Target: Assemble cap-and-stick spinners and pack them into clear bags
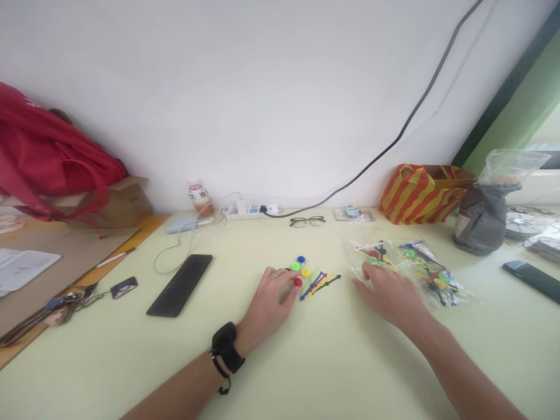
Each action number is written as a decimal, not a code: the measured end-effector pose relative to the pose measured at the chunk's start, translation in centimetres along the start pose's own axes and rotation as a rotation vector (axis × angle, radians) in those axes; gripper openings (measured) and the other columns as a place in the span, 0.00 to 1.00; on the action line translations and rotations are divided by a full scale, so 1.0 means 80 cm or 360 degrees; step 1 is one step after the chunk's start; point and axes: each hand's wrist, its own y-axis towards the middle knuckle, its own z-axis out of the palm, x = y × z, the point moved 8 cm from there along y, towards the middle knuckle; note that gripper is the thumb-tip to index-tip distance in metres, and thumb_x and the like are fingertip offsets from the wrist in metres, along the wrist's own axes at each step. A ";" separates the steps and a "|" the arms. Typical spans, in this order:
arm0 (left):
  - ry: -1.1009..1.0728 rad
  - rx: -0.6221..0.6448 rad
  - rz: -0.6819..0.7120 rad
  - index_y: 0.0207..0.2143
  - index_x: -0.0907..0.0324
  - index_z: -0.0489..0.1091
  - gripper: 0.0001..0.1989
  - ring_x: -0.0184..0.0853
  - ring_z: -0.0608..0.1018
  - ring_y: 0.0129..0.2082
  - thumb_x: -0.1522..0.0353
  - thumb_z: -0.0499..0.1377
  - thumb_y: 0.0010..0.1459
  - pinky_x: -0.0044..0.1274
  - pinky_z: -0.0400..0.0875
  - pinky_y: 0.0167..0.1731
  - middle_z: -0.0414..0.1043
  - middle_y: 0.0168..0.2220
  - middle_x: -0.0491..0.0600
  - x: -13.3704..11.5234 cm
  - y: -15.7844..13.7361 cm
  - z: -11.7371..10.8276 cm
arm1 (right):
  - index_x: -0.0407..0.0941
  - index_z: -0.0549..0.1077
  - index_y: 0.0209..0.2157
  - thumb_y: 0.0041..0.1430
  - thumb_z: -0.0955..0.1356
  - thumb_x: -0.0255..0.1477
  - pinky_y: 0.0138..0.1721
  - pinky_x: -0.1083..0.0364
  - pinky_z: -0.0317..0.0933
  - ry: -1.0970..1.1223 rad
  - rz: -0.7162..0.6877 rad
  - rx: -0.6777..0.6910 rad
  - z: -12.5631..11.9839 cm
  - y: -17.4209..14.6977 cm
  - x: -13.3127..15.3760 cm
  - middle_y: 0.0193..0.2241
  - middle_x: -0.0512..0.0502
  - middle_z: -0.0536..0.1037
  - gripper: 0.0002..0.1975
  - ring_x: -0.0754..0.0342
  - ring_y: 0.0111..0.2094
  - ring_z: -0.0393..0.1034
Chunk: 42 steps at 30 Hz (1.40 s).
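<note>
My left hand point(271, 303) rests on the table with its thumb and forefinger pinched round a small red round piece point(298, 282). Just beyond its fingertips lie a yellow round piece point(305, 272), a green one point(296, 266) and a blue one point(301, 259); a black one is partly hidden by the fingers. Several coloured plastic arrows point(320, 284) lie side by side to the right of them. My right hand point(389, 291) has its thumb and forefinger closed on a white plastic arrow point(355, 272). Behind and beside it are clear bags of coloured arrows and round pieces point(437, 277).
A black phone point(180, 286) lies left of my left hand. Glasses point(307, 221), a power strip point(251, 212) and a bottle point(201, 198) stand along the wall. A striped bag point(420, 195) and a grey bag point(481, 219) are at right, keys point(83, 296) at left.
</note>
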 end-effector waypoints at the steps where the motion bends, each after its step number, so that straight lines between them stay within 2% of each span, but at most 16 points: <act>1: 0.0002 -0.0021 0.0005 0.52 0.52 0.74 0.11 0.42 0.72 0.48 0.68 0.56 0.70 0.37 0.68 0.52 0.77 0.49 0.49 0.000 0.001 -0.001 | 0.47 0.70 0.38 0.69 0.64 0.36 0.31 0.52 0.57 0.0063 -0.0050 -0.0066 -0.004 0.000 0.006 0.36 0.44 0.81 0.08 0.43 0.37 0.77; 4: -0.0031 -0.0050 0.0025 0.49 0.53 0.74 0.10 0.41 0.72 0.49 0.67 0.54 0.72 0.36 0.67 0.53 0.75 0.48 0.49 -0.004 0.002 -0.004 | 0.48 0.72 0.42 0.70 0.64 0.30 0.35 0.51 0.62 0.0260 -0.0370 -0.0186 -0.009 -0.005 0.041 0.40 0.45 0.79 0.05 0.46 0.41 0.76; 6: -0.0092 -0.0070 0.0036 0.47 0.53 0.73 0.09 0.40 0.72 0.50 0.66 0.52 0.73 0.35 0.67 0.53 0.75 0.47 0.48 -0.007 0.000 -0.006 | 0.49 0.73 0.45 0.69 0.64 0.27 0.38 0.51 0.63 0.0335 -0.0550 -0.0220 -0.008 -0.013 0.064 0.41 0.45 0.78 0.07 0.46 0.43 0.75; 11: -0.0163 -0.0061 0.0044 0.49 0.53 0.72 0.08 0.39 0.74 0.50 0.65 0.54 0.72 0.33 0.69 0.53 0.76 0.47 0.48 -0.013 -0.005 -0.005 | 0.49 0.71 0.52 0.69 0.64 0.24 0.44 0.48 0.67 0.0437 -0.0753 -0.0235 -0.002 -0.033 0.103 0.44 0.43 0.77 0.13 0.44 0.45 0.73; 16: -0.0195 0.0108 0.0110 0.48 0.51 0.73 0.08 0.39 0.75 0.53 0.65 0.56 0.71 0.33 0.69 0.57 0.77 0.48 0.47 -0.025 -0.008 0.004 | 0.48 0.71 0.54 0.69 0.63 0.22 0.44 0.47 0.68 0.0546 -0.0814 -0.0261 -0.003 -0.036 0.111 0.45 0.43 0.76 0.15 0.45 0.44 0.72; 21: -0.0124 0.0247 0.0171 0.50 0.52 0.72 0.09 0.40 0.76 0.51 0.65 0.54 0.72 0.34 0.71 0.55 0.76 0.48 0.48 -0.033 -0.013 0.010 | 0.49 0.72 0.51 0.69 0.63 0.20 0.42 0.49 0.67 0.0649 -0.0828 -0.0285 0.001 -0.031 0.111 0.43 0.45 0.78 0.14 0.46 0.44 0.73; 25: -0.0034 0.0244 0.0156 0.52 0.51 0.72 0.11 0.42 0.74 0.53 0.66 0.53 0.72 0.37 0.70 0.55 0.76 0.49 0.50 -0.029 -0.015 0.012 | 0.48 0.74 0.41 0.70 0.63 0.20 0.40 0.50 0.66 0.0701 -0.0834 -0.0293 0.006 -0.026 0.110 0.38 0.47 0.78 0.10 0.48 0.40 0.73; 28: -0.0020 0.0174 0.0118 0.51 0.51 0.72 0.10 0.41 0.74 0.53 0.67 0.54 0.71 0.37 0.71 0.55 0.76 0.48 0.50 -0.025 -0.012 0.008 | 0.47 0.73 0.38 0.70 0.63 0.21 0.39 0.50 0.65 0.0731 -0.0833 -0.0297 0.008 -0.025 0.108 0.36 0.47 0.77 0.09 0.48 0.39 0.72; 35: -0.0009 0.0049 0.0212 0.43 0.52 0.77 0.07 0.42 0.73 0.50 0.69 0.59 0.68 0.37 0.72 0.53 0.78 0.45 0.49 -0.028 -0.007 0.001 | 0.47 0.72 0.41 0.70 0.62 0.21 0.44 0.47 0.68 0.0863 -0.0872 -0.0302 0.000 -0.025 0.113 0.39 0.45 0.78 0.09 0.46 0.43 0.71; 39: -0.0040 0.0041 0.0216 0.45 0.52 0.76 0.07 0.42 0.72 0.51 0.68 0.58 0.68 0.38 0.71 0.53 0.78 0.46 0.49 -0.029 -0.007 0.000 | 0.48 0.71 0.53 0.68 0.63 0.20 0.54 0.42 0.68 0.0957 -0.0954 -0.0400 -0.011 -0.026 0.118 0.51 0.41 0.78 0.15 0.44 0.55 0.69; 42: -0.0068 0.0055 0.0225 0.45 0.52 0.75 0.07 0.42 0.73 0.49 0.67 0.58 0.69 0.38 0.70 0.53 0.78 0.45 0.48 -0.033 -0.007 -0.001 | 0.49 0.71 0.54 0.69 0.63 0.21 0.60 0.40 0.65 0.0940 -0.1031 -0.0408 -0.011 -0.027 0.123 0.54 0.42 0.78 0.17 0.44 0.61 0.66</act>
